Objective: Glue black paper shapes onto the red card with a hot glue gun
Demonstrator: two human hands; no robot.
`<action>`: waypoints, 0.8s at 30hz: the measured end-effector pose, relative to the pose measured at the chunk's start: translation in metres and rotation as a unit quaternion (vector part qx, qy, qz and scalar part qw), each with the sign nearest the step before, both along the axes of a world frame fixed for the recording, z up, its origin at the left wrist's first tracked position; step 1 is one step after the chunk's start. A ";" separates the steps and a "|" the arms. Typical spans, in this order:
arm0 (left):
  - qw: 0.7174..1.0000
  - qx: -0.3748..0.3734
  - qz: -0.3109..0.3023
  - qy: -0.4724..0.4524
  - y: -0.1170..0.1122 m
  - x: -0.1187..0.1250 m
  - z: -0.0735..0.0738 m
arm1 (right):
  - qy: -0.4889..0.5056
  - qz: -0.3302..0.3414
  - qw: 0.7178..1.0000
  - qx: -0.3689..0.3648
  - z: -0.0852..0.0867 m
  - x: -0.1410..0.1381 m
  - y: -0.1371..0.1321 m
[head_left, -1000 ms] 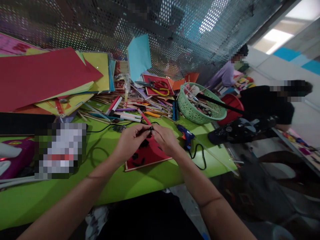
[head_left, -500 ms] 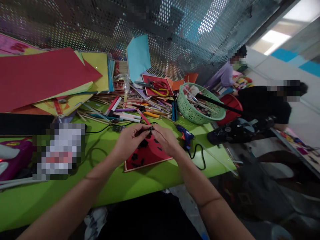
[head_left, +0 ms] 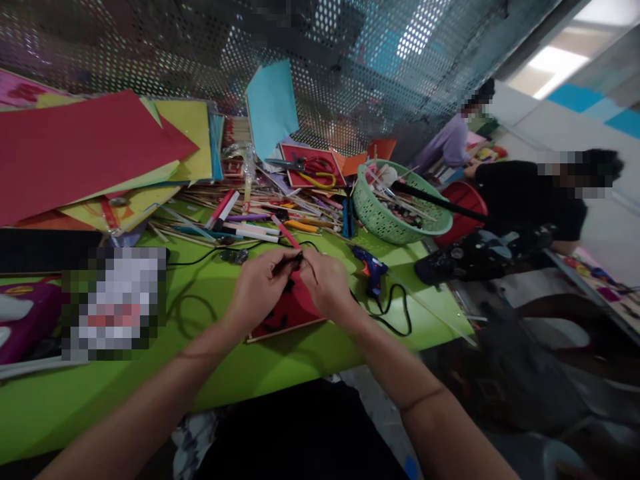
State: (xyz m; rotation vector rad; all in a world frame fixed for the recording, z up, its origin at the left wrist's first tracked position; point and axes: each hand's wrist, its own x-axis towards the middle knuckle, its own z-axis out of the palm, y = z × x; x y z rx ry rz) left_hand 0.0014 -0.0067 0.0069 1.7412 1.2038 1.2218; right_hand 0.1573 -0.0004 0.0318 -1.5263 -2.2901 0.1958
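Above a red panel point(head_left: 300, 303) with thin wooden edging and black cut-out shapes, my two hands meet at the fingertips. A small black piece point(head_left: 299, 257), too small to make out fully, is pinched between them. My left hand point(head_left: 263, 280) has its thumb and fingers closed on the piece from the left. My right hand point(head_left: 325, 277) is curled and closed on it from the right. Both hands cover much of the panel's upper part. Just right of my right hand lies a blue glue gun point(head_left: 370, 267), with a black cord beside it.
Coloured paper sheets point(head_left: 90, 147) are stacked at left. Sticks and markers point(head_left: 250, 230) crowd the back, with scissors point(head_left: 305, 167) behind them. A green basket point(head_left: 385, 217) stands at right, near a black bar-like object point(head_left: 440, 203). Two other people sit farther right.
My hands have drawn closer together around the small black piece, and my right hand has curled more. More of the red panel is now covered. The view has shifted slightly.
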 end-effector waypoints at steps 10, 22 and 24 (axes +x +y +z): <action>0.974 -0.113 -0.030 -0.195 0.002 0.002 0.010 | 0.134 0.049 0.990 -0.019 0.005 0.006 0.005; 0.971 -0.112 -0.031 -0.208 0.002 0.004 0.011 | 0.071 0.047 0.996 0.009 0.001 0.009 0.009; 0.973 -0.108 -0.028 -0.203 0.002 0.004 0.012 | 0.058 0.046 0.997 0.009 0.002 0.009 0.008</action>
